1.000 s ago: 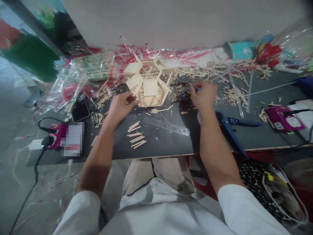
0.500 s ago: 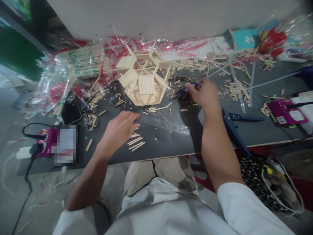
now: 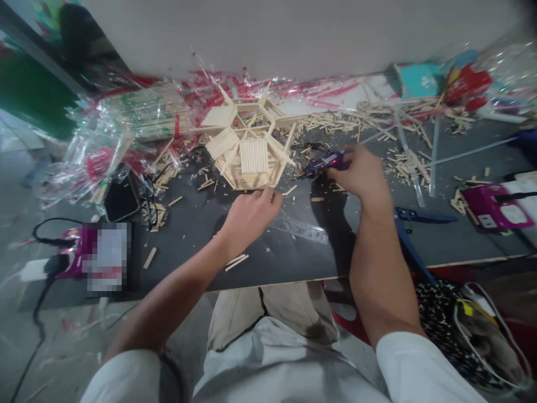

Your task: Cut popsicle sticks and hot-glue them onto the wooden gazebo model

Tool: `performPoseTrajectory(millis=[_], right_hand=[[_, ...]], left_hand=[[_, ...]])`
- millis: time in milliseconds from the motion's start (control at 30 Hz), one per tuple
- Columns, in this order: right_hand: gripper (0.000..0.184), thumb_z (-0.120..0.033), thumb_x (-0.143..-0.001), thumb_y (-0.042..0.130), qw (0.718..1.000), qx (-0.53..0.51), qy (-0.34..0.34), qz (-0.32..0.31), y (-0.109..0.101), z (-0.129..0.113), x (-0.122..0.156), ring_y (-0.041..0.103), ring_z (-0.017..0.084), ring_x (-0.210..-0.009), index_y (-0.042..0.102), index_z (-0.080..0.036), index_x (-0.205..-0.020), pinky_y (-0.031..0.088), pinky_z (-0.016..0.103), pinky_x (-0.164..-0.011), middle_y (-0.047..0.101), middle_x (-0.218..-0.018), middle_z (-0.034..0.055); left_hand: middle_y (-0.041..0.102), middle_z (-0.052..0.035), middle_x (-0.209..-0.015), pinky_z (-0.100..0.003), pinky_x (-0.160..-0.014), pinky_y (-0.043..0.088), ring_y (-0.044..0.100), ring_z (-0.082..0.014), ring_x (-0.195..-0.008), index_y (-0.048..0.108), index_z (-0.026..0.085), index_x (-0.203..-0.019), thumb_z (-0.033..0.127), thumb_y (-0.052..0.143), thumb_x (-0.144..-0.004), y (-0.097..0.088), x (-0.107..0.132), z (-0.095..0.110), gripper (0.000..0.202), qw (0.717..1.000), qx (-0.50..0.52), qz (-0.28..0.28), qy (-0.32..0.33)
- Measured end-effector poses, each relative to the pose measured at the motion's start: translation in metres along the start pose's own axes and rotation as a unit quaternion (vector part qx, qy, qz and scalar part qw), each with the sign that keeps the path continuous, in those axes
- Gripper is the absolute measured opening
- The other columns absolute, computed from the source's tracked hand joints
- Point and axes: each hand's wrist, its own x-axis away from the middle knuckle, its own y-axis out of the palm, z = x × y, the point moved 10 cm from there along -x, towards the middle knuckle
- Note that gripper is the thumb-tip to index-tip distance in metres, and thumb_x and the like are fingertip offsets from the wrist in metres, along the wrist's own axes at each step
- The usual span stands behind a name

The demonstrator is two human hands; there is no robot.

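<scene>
A pale wooden-stick model point(image 3: 254, 158) with raised panels and projecting sticks stands at mid-table. Just in front of it my left hand point(image 3: 254, 215) reaches down with its fingers bent together over small loose sticks; the fingertips' contact is hidden. Beneath that wrist lie short cut sticks point(image 3: 237, 262), and the hand partly covers a clear ruler point(image 3: 302, 229). To the model's right, my right hand point(image 3: 363, 173) is closed at the back end of a dark blue glue gun point(image 3: 325, 162), which has a small red light and lies low over the table.
Blue cutters point(image 3: 419, 215) lie beside my right forearm. Purple power strips point(image 3: 495, 207) sit at both sides. A phone point(image 3: 121, 193), glasses point(image 3: 153, 201) and plastic-wrapped stick bundles point(image 3: 146, 115) are at the left. Loose sticks point(image 3: 335, 124) and clear glue sticks point(image 3: 409, 157) lie behind.
My left hand has moved right and forward, from beside the cut sticks to the model's front edge, over the ruler's left part. My right hand stays at the glue gun.
</scene>
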Motion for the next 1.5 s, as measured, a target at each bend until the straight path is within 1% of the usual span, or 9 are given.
performPoseTrajectory(millis=[300,467,700,800,933,1033,1200,1333,1500], right_hand=[[0.069,-0.023,-0.066,0.079,0.995,-0.037,0.039,0.086,-0.027,-0.001,0.002,0.069,0.030,-0.098,0.060,-0.010,-0.130,0.052,0.043,-0.095,0.074,-0.108,0.0177],[0.047,-0.016,-0.071,0.073,0.997,0.011,0.008,0.070,-0.019,-0.007,0.001,0.064,0.035,-0.106,0.065,-0.010,-0.117,0.048,0.046,-0.096,0.073,-0.109,0.0230],[0.006,-0.022,-0.080,0.068,0.986,-0.054,-0.040,0.152,-0.041,-0.029,0.010,0.066,0.031,-0.094,0.063,-0.024,-0.083,0.049,0.046,-0.091,0.074,-0.097,0.0170],[0.020,-0.020,-0.077,0.069,0.983,-0.100,-0.059,0.144,-0.039,-0.037,0.012,0.065,0.028,-0.086,0.052,-0.028,-0.071,0.049,0.045,-0.087,0.073,-0.091,0.0121],[0.030,-0.026,-0.078,0.075,0.976,-0.139,-0.085,0.142,-0.036,-0.048,0.014,0.065,0.027,-0.086,0.047,-0.029,-0.067,0.048,0.043,-0.088,0.071,-0.085,0.0104],[0.036,-0.030,-0.080,0.075,0.980,-0.108,-0.043,0.163,-0.036,-0.045,0.014,0.061,0.023,-0.079,0.044,-0.028,-0.063,0.045,0.040,-0.085,0.063,-0.074,0.0061],[0.035,-0.025,-0.082,0.073,0.980,-0.065,-0.031,0.183,-0.037,-0.045,0.012,0.053,0.019,-0.074,0.042,-0.026,-0.064,0.040,0.034,-0.077,0.055,-0.069,0.0005],[0.035,-0.029,-0.087,0.067,0.973,-0.064,-0.074,0.209,-0.039,-0.049,0.016,0.051,0.019,-0.075,0.039,-0.026,-0.066,0.039,0.034,-0.077,0.056,-0.071,0.0025],[0.035,-0.034,-0.089,0.063,0.966,-0.079,-0.102,0.225,-0.032,-0.051,0.016,0.055,0.022,-0.078,0.038,-0.026,-0.066,0.043,0.037,-0.081,0.054,-0.070,0.0024]], left_hand=[[0.077,-0.0160,-0.101,-0.028,-0.059,0.051,0.075,-0.0251,-0.086,0.076,0.011,-0.106,-0.007,0.051,-0.087,0.016,-0.016,-0.005,0.036,0.997,-0.008,-0.029,-0.076],[0.074,-0.0162,-0.108,-0.030,-0.059,0.049,0.074,-0.0276,-0.097,0.072,0.009,-0.112,-0.005,0.049,-0.090,0.010,-0.006,-0.006,0.035,0.997,0.018,-0.024,-0.074],[0.072,-0.0083,-0.096,-0.032,-0.049,0.036,0.071,-0.0245,-0.085,0.067,0.018,-0.098,-0.004,0.057,-0.082,-0.012,0.049,-0.032,0.029,0.992,0.055,-0.017,-0.111],[0.070,-0.0071,-0.087,-0.032,-0.049,0.032,0.070,-0.0245,-0.079,0.064,0.020,-0.092,0.008,0.052,-0.095,-0.002,0.077,-0.059,0.017,0.982,0.046,-0.014,-0.183],[0.072,-0.0101,-0.092,-0.032,-0.052,0.034,0.071,-0.0260,-0.081,0.068,0.018,-0.095,0.022,0.047,-0.104,0.008,0.087,-0.077,0.024,0.978,0.034,-0.060,-0.195],[0.075,-0.0101,-0.100,-0.033,-0.061,0.044,0.071,-0.0275,-0.081,0.071,0.019,-0.104,0.037,0.044,-0.107,-0.019,0.091,-0.117,0.032,0.962,0.034,-0.048,-0.267],[0.075,-0.0133,-0.121,-0.047,-0.101,0.051,0.067,-0.0307,-0.112,0.073,0.013,-0.120,0.034,0.043,-0.104,-0.056,0.119,-0.237,0.040,0.892,0.035,0.031,-0.450],[0.066,-0.0182,-0.140,-0.049,-0.115,0.043,0.058,-0.0317,-0.131,0.065,0.001,-0.130,0.032,0.043,-0.103,-0.020,0.149,-0.313,0.047,0.809,0.077,0.049,-0.581],[0.059,-0.0279,-0.143,-0.060,-0.112,0.043,0.056,-0.0384,-0.134,0.056,-0.009,-0.130,0.031,0.055,-0.099,0.008,0.148,-0.348,0.050,0.792,0.082,0.065,-0.601]])
